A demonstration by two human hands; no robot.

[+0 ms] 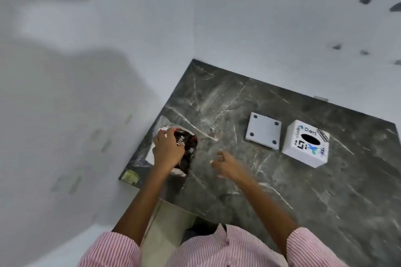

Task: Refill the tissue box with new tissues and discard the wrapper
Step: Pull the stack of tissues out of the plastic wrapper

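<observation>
A pack of tissues in a dark printed wrapper (189, 150) lies near the left edge of the dark marble table (303, 191). My left hand (168, 148) rests on top of the pack and grips it. My right hand (227, 163) hovers just right of the pack, fingers loosely curled, holding nothing. The white cube tissue box (306, 144) with stickers and an oval slot stands at the right. Its white base plate (263, 129), with small round feet at its corners, lies flat next to it on the left.
White walls meet in a corner behind the table. The table's left edge and near-left corner are close to the pack. A yellowish sticker (130, 176) sits on that corner. My striped pink sleeves fill the bottom of the view.
</observation>
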